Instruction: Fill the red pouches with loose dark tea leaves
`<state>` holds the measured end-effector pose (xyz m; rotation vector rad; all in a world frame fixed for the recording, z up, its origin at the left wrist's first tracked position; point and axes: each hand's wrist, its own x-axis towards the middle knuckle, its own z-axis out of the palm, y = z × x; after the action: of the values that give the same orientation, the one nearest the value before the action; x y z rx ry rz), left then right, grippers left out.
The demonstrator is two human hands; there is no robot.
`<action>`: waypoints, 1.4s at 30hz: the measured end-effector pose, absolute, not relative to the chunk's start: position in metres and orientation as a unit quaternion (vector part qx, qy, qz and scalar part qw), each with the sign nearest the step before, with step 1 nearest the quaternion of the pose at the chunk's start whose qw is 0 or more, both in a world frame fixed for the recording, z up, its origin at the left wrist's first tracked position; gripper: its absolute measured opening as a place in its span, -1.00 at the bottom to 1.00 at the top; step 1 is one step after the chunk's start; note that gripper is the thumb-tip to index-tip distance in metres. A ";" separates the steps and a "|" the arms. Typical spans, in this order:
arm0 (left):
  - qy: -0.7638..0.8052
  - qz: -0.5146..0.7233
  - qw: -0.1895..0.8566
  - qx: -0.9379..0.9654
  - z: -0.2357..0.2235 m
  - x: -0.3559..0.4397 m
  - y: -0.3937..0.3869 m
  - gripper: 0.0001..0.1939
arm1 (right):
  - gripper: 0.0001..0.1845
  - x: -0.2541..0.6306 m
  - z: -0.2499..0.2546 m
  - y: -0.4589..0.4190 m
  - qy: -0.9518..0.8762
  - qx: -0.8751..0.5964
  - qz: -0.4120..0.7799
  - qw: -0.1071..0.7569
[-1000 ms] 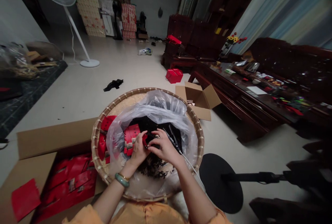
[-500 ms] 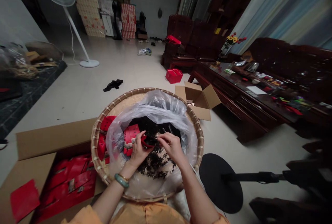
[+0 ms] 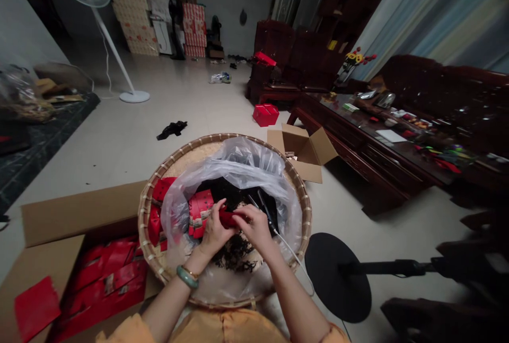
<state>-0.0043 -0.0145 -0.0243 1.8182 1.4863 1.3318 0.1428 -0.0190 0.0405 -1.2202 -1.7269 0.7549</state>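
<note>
Left hand (image 3: 212, 237) and right hand (image 3: 256, 229) meet at a red packet (image 3: 227, 219), no gap between. Plastic bag (image 3: 234, 173) walls off the way ahead. Woven basket rim (image 3: 145, 226) and cardboard box (image 3: 79, 213) block leftward. Rightward, thin white cable (image 3: 292, 255) crosses the rim; floor passage ends at round black stand base (image 3: 337, 276).

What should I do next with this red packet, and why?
Probably check the opening of the red packet right where it is: your left hand and right hand pinch it above the dark loose leaves, so any spill would likely fall back into the plastic bag.
</note>
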 end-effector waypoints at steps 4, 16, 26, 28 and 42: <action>0.524 0.395 0.437 0.615 -0.008 -0.008 -0.008 -0.47 | -0.81 0.149 0.025 0.000 -0.580 -0.546 0.389 0.463; 0.458 0.282 0.646 0.541 -0.003 -0.013 -0.008 -0.59 | -0.69 0.159 0.017 0.012 -0.598 -0.561 0.396 0.413; 0.418 0.226 0.689 0.547 0.013 -0.007 -0.016 -0.59 | -0.52 0.147 0.010 0.021 -0.691 -0.601 0.244 0.318; 0.400 0.212 0.707 0.544 0.013 -0.011 -0.017 -0.59 | -0.50 0.148 0.004 0.022 -0.691 -0.598 0.248 0.320; 0.436 0.312 0.722 0.438 -0.002 0.009 -0.016 -0.54 | -0.50 0.146 -0.007 0.023 -0.685 -0.632 0.212 0.294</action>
<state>0.0086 -0.0156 -0.0023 0.9679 0.9621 0.6901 0.1455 0.0226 -0.0074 -1.6824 -1.8228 0.5636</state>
